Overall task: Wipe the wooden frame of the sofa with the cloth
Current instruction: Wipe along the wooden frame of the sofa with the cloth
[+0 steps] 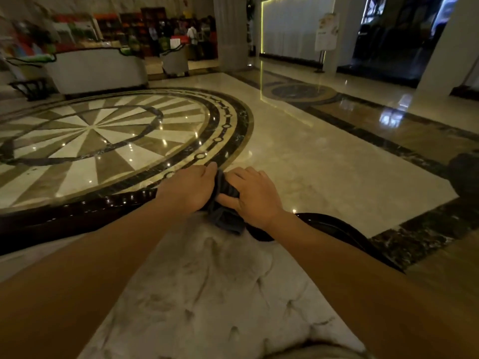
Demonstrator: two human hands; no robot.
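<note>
A dark grey cloth [225, 203] is bunched on top of the sofa's dark glossy wooden frame [77, 213], which runs from the left edge to a curved end at the right [337, 229]. My left hand [190, 189] grips the cloth's left side with its fingers curled over the frame's top. My right hand [252, 194] holds the cloth's right side, thumb tucked against it. Below the hands lies the sofa's pale tufted upholstery [220, 294]. Part of the cloth hangs down over the upholstery.
Beyond the frame spreads a polished marble floor with a round inlaid pattern [103, 133]. Two pale sofas [98, 68] stand at the far left, a pillar [230, 32] and a sign stand [325, 35] further back. People stand in the distance.
</note>
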